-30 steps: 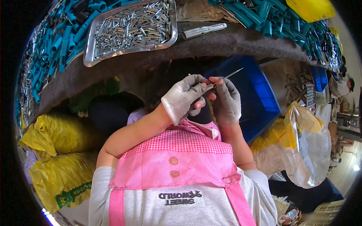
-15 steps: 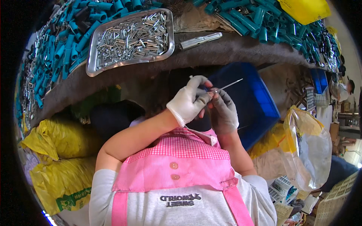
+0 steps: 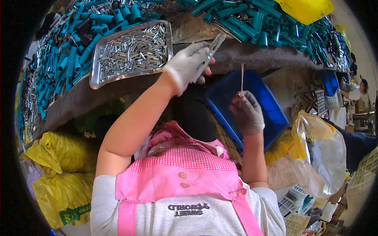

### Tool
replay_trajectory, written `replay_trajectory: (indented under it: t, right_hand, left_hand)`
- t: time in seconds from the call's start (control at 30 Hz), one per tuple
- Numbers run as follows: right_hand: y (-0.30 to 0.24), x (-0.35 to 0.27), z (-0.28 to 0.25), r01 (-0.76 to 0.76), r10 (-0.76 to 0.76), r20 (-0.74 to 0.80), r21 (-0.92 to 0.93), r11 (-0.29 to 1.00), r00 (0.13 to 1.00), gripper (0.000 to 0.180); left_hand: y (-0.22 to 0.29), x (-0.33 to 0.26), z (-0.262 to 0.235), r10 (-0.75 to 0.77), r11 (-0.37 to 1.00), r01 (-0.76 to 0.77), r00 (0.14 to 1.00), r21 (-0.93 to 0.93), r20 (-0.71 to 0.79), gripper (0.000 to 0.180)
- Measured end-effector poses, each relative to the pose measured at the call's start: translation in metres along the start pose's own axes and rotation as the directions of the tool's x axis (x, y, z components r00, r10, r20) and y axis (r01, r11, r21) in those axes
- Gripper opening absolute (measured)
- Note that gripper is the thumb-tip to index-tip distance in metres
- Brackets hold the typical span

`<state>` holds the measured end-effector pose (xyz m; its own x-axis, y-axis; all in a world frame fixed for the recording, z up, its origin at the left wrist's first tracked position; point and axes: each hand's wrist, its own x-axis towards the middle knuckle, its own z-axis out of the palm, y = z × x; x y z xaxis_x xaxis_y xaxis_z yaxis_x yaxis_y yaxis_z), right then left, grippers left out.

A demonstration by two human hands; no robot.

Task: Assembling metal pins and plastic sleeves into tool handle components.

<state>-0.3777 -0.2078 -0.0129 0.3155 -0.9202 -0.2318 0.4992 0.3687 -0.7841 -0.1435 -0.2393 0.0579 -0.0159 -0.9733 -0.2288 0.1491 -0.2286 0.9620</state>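
Note:
My gloved left hand point(image 3: 191, 65) is closed around a silver metal tube point(image 3: 217, 41) with holes along it, tilted up to the right over the bench edge. My gloved right hand point(image 3: 251, 114), lower and to the right, grips a thin metal rod point(image 3: 242, 76) that points straight up. A small shiny piece sits at the rod's base by the fingertips, too small to name. Behind that hand is a blue plastic bin point(image 3: 275, 112). To the left of my left hand lies a metal tray point(image 3: 96, 72) filled with small silver pins point(image 3: 132, 49).
Teal tubes point(image 3: 73, 59) pile up on the bench at the left, and more teal tubes point(image 3: 256, 23) at the right beside a yellow piece point(image 3: 309, 10). Yellow sacks point(image 3: 63, 192) stand at lower left, a clear plastic bag point(image 3: 323, 157) at right. Another person point(image 3: 356, 92) is far right.
My hands have separated. The left reached up and forward and took the metal tube off the bench. The right moved slightly right and down, its rod swinging from slanted to upright.

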Motion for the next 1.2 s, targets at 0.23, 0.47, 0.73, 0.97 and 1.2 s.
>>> replay_trajectory:
  t: [0.23, 0.47, 0.73, 0.97, 1.2]
  right_hand:
    - [-0.04, 0.009, 0.003, 0.043, 0.068, 0.214, -0.478, 0.877, 0.974, 0.019]
    - [-0.06, 0.027, 0.055, 0.276, 0.163, 0.365, -0.873, 0.401, 0.917, 0.015]
    - [-0.02, 0.028, 0.111, 0.42, 0.385, 0.518, -0.852, 0.312, 0.764, 0.014]
    - [-0.009, 0.027, 0.123, 0.19, 0.553, 0.317, -0.942, 0.276, 0.77, 0.013]
    - [0.01, 0.029, 0.124, 0.06, 0.552, 0.326, -0.894, 0.444, 0.767, 0.019]
  left_hand:
    - [-0.038, -0.096, -0.044, -0.323, 0.83, 0.365, 0.931, -0.421, 0.169, 0.037]
    - [-0.05, -0.136, -0.077, -0.252, 0.94, 0.266, 0.963, -0.213, 0.091, 0.028]
    - [-0.063, -0.143, -0.088, -0.268, 0.962, 0.271, 0.941, 0.014, 0.207, 0.033]
    - [-0.067, -0.147, -0.097, -0.382, 0.849, 0.479, 0.848, -0.223, 0.369, 0.04]
    - [-0.074, -0.14, -0.099, -0.381, 0.855, 0.478, 0.841, -0.2, 0.383, 0.038]
